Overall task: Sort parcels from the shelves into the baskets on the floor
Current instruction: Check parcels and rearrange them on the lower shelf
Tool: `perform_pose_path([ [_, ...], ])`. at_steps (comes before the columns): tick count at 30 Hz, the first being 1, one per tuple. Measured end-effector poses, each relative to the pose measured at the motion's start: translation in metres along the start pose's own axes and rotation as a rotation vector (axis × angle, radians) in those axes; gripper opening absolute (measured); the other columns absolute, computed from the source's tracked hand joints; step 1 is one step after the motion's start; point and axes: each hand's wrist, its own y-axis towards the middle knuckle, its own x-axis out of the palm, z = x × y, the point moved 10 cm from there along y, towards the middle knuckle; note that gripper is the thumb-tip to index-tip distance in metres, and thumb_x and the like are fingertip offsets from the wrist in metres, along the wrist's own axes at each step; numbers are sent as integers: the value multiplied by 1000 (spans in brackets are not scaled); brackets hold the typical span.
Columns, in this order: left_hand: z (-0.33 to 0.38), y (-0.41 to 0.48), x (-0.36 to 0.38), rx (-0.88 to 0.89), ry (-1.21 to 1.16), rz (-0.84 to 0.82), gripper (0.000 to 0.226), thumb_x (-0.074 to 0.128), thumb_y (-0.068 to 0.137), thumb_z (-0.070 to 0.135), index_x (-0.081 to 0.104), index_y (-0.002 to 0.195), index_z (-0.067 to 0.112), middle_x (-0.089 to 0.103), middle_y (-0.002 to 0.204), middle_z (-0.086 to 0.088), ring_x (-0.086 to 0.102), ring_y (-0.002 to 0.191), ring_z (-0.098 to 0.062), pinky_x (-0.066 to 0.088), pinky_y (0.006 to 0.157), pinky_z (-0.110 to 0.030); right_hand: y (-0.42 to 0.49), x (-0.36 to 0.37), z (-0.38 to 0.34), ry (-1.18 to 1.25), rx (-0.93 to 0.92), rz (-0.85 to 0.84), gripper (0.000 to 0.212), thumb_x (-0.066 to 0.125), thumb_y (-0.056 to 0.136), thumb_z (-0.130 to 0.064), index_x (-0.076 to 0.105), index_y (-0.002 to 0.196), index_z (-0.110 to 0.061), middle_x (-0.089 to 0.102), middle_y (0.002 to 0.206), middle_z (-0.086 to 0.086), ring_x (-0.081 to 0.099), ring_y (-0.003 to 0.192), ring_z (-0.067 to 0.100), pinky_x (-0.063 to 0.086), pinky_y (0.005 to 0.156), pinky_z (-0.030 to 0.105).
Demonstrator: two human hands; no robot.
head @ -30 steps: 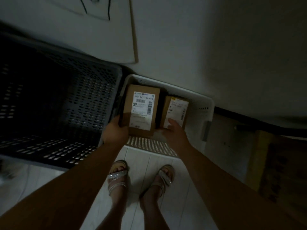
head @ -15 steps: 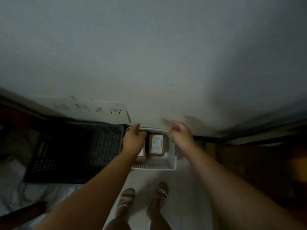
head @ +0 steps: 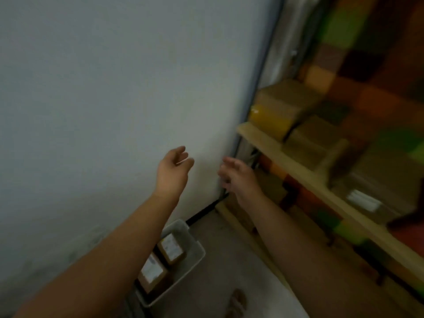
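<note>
1. The plain pale grey wall (head: 103,99) fills the view from 9 o'clock to 12 o'clock.
2. My left hand (head: 174,171) is raised in front of this wall, just left of centre. Its fingers are relaxed and slightly bent. It holds nothing.
3. The white plastic basket (head: 195,255) stands on the floor against the wall, at 6 o'clock from my left hand. My left forearm covers part of it.
4. Two brown cardboard parcels lie side by side inside the basket, white labels up: the nearer labelled parcel (head: 151,270) and the farther labelled parcel (head: 171,247).
5. My right hand (head: 238,175) is at centre, apart from my left hand. Its fingers are loosely spread and blurred. It grips nothing.
6. A sandalled foot (head: 237,301) shows at 6 o'clock.
7. The light wooden shelf board (head: 298,173) runs from centre toward 4 o'clock. Its left end is near my right hand.
8. Three brown cardboard boxes rest on the board: the yellow-taped box (head: 277,106), the plain middle box (head: 312,138) and the white-labelled box (head: 378,187) at 3 o'clock.
</note>
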Motion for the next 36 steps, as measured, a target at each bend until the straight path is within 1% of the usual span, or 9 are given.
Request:
perform_pose_path([
  [3,34,-30,49,82,7,-138,39,56,91,8,52,130,11,59,122,-7,55,101,-14,44,69,-17,-40,-64,-20,63,-38,144,24,49,96,-15,57,119,-17,59,107,1,58,104,19,51,87,35],
  [6,65,-78,114,151,22,-310,38,55,92,13,52,130,15,59,119,-3,55,102,-14,44,81,-23,-92,-144,-37,154,-89,300,12,50,96,-16,58,103,-23,61,104,-2,59,103,18,50,84,34],
  [11,93,-178,218,202,12,-591,35,56,92,16,54,126,13,59,118,-2,55,111,-20,43,96,-34,-188,-276,-41,276,-183,538,16,53,94,-13,64,104,-19,64,106,1,63,94,16,50,75,30],
  [17,103,-324,331,198,-46,-832,35,56,92,13,53,126,8,59,119,-8,58,98,-19,46,78,-25,-329,-416,-1,324,-218,799,15,54,92,-9,61,99,-20,66,99,6,63,88,18,48,70,29],
  [21,81,-437,401,130,-43,-997,37,58,90,9,54,126,7,62,122,-15,60,107,-29,46,89,-31,-436,-507,40,330,-194,974,18,57,90,-10,62,107,-15,64,106,8,63,97,22,49,73,31],
  [23,70,-478,423,107,-47,-1060,38,58,90,8,53,128,7,61,123,-11,59,104,-23,44,90,-30,-475,-541,58,335,-161,1056,14,58,90,-10,63,101,-17,64,107,10,61,102,25,48,76,34],
  [28,38,-538,460,34,83,-1116,35,56,92,14,54,126,15,57,118,-1,53,105,-16,44,85,-28,-515,-597,95,336,-73,1130,11,56,91,-10,62,89,-20,63,97,5,60,96,24,49,85,38],
  [32,30,-546,490,63,144,-1118,33,54,92,12,54,124,15,55,99,8,51,90,-7,42,76,-24,-497,-622,114,358,-8,1130,9,55,91,-11,60,93,-18,61,99,6,57,99,23,47,90,41],
  [36,29,-541,528,102,214,-1127,38,51,94,17,50,132,18,53,119,3,46,96,-6,38,68,-21,-479,-650,122,371,26,1196,21,54,91,-10,56,112,-13,56,112,9,53,102,23,46,89,39],
])
